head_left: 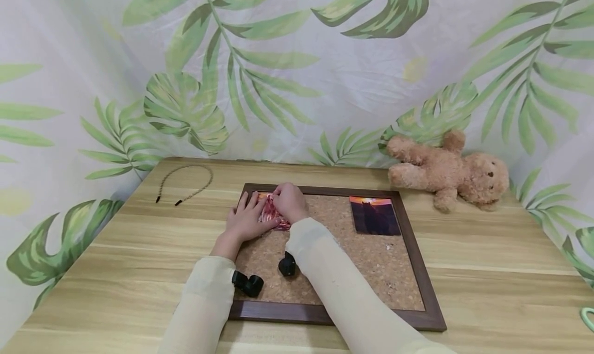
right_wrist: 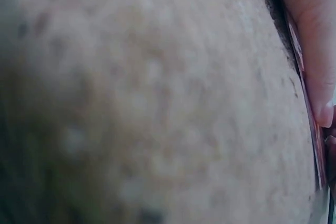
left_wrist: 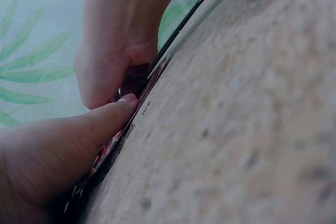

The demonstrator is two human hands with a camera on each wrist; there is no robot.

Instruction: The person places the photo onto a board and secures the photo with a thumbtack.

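A cork board [head_left: 362,271] in a dark brown frame lies on the wooden table. Near its upper left corner is a red-patterned picture [head_left: 268,212], partly covered by both hands. My left hand [head_left: 247,219] lies flat over the picture's left side with fingers spread, its thumb [left_wrist: 113,121] along the lower part. Bent over the upper right of the same picture, my right hand [head_left: 291,202] has its fingers curled in against the surface. I cannot tell what its fingertips hold; they are hidden. A sunset picture [head_left: 374,217] lies at the board's upper right.
Small shiny bits [head_left: 389,247] lie on the cork below the sunset picture. A teddy bear [head_left: 445,171] lies behind the board to the right. To the back left is a braided cord [head_left: 211,176] with black tips. A mint-green loop [head_left: 587,318] shows at the right edge.
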